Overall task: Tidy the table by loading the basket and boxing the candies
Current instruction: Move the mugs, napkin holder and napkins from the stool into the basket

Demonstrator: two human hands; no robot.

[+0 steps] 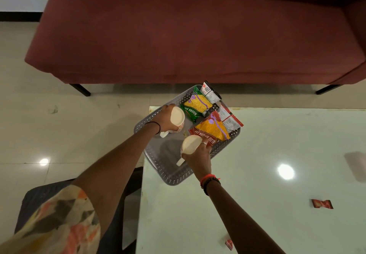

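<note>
Two cups are in our hands, one each, both over the grey basket (158,160). Our left hand (165,118) has its fingers wrapped around the side of the left cup (177,117), which sits upright near the basket's left wall with its handle toward us. Our right hand (197,154) closes its fingers over the right cup (190,145), tipped a little, its handle pointing down at the basket floor.

We judge the cups stiff, smooth and breakable, so a full wrap around the body or a hook through the handle suits them, and they should go down gently on the bare floor, upright and apart.

Beyond the cups, snack packs fill the far half: a green pack (196,104), a red pack (212,130) and smaller sachets (210,92). These are light, crinkly and soft, easily crushed by a cup.

Out on the desk (257,174), two red candies (321,203) (229,244) lie well apart from the basket, not yet boxed. No box is in view.
</note>
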